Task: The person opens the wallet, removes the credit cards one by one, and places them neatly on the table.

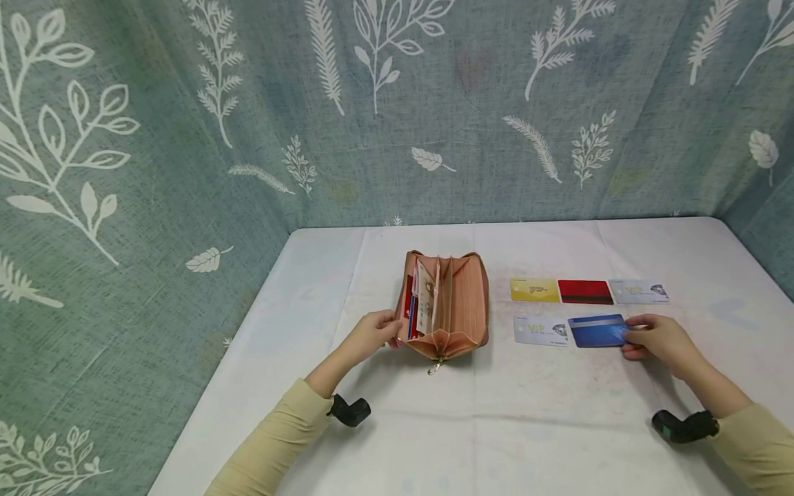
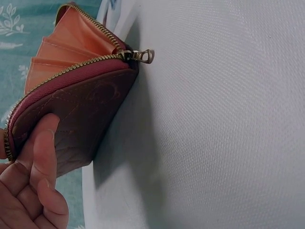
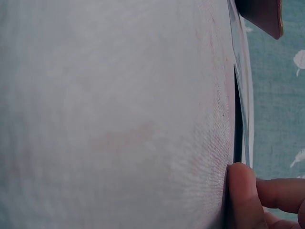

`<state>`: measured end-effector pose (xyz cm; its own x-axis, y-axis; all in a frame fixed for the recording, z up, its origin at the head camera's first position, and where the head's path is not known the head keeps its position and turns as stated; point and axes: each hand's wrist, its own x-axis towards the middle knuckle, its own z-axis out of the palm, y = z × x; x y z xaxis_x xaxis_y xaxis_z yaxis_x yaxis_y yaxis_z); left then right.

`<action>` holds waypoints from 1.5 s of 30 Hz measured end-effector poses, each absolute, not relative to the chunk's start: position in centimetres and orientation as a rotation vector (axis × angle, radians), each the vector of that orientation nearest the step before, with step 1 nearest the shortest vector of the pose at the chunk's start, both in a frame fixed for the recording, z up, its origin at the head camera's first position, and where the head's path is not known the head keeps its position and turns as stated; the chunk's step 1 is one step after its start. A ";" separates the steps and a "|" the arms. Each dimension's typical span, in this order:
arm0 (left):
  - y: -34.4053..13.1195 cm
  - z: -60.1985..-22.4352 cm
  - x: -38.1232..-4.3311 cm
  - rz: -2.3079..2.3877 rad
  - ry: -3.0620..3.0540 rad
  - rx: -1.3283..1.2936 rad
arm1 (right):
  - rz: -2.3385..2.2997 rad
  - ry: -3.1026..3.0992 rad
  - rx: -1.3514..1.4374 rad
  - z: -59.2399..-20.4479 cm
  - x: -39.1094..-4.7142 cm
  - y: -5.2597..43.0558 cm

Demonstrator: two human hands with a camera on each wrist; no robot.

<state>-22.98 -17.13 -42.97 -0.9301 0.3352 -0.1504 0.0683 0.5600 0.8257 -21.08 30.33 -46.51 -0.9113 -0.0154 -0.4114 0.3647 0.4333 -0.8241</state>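
Note:
An unzipped pink wallet (image 1: 469,296) stands open on the table, with cards and paper notes (image 1: 425,296) in its left compartment. My left hand (image 1: 373,332) pinches the wallet's left edge. In the left wrist view the thumb is mostly hidden, and the fingers (image 2: 45,157) lie against the dark quilted outside. On the right, my right hand (image 1: 659,342) pinches the right end of a blue card (image 1: 595,331). The right wrist view shows this card (image 3: 238,119) edge-on, its near end raised slightly off the cloth. Left of it lies a silver VIP card (image 1: 540,331).
Behind the blue card lies a row: a gold card (image 1: 534,290), a red card (image 1: 586,292) and another silver VIP card (image 1: 639,291). The wallet's zipper pull (image 1: 435,368) hangs at its front. A leaf-patterned curtain (image 1: 471,138) borders the white table (image 1: 496,441).

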 end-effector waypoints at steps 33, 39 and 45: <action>-17.0 -43.0 -23.0 1.303 2.518 0.322 | -1.288 2.435 0.306 -47.0 -21.5 30.5; -17.0 -43.0 -23.0 1.303 2.512 0.321 | -1.356 2.348 0.338 -46.1 -21.7 31.4; -17.1 -43.1 -23.0 1.288 2.524 0.311 | -1.370 2.350 0.298 -44.7 -22.3 31.5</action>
